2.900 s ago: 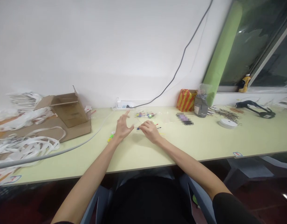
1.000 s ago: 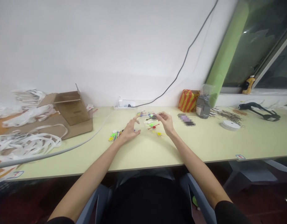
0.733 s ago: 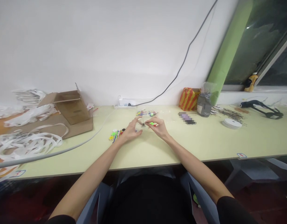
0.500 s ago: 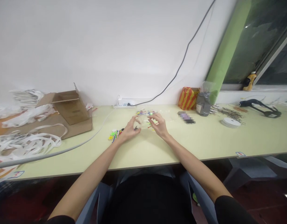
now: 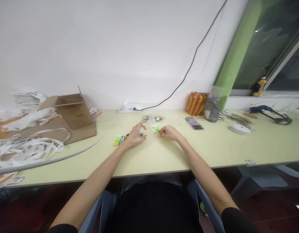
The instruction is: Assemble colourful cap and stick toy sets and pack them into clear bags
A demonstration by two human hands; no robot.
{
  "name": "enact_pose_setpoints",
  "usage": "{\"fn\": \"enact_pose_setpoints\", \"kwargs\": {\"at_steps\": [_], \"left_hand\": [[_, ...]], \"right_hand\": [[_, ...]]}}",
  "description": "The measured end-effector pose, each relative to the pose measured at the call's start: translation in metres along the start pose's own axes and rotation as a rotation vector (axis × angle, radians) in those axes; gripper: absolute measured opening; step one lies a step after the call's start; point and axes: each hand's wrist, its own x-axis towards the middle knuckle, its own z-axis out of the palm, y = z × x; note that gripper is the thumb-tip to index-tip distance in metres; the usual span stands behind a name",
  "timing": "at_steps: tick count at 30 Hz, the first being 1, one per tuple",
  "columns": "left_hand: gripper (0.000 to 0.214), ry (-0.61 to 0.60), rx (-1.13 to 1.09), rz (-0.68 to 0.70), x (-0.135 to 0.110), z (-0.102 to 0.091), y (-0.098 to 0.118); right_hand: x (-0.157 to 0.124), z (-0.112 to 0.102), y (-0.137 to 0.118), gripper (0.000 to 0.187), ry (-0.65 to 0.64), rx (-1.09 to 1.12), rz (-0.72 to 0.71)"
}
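My left hand [image 5: 135, 136] is over the table with thumb and forefinger spread apart in a curve. A small dark piece [image 5: 141, 134] shows by its inner fingers; whether it is touched I cannot tell. My right hand [image 5: 170, 133] is lowered, its fingers pinched at the end of a thin red stick-like piece [image 5: 157, 132]. A bright green piece [image 5: 157, 128] lies just beyond these fingertips, and a yellow piece [image 5: 165, 138] shows under the hand. Beside my left wrist sits a pile of small coloured parts [image 5: 119, 139]. More small parts [image 5: 147, 117] lie behind, on or under clear plastic.
At the left are an open cardboard box [image 5: 73, 111], white straps [image 5: 30, 150] and a grey cable [image 5: 88, 148]. A power strip [image 5: 128, 110] is against the wall. Rightward are a phone [image 5: 194, 123], a striped bag [image 5: 196, 103], a grey container [image 5: 211, 110] and a white spool [image 5: 240, 129].
My right hand has come down and toward me, and its fingers have closed at the red piece. My left hand has hardly moved.
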Motion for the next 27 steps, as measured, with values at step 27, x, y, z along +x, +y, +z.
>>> {"fn": "enact_pose_setpoints", "kwargs": {"at_steps": [27], "left_hand": [[0.063,0.054,0.017,-0.057,0.001,0.000,-0.004]], "right_hand": [[0.010,0.039,-0.031,0.020,0.183,-0.323,-0.088]]}}
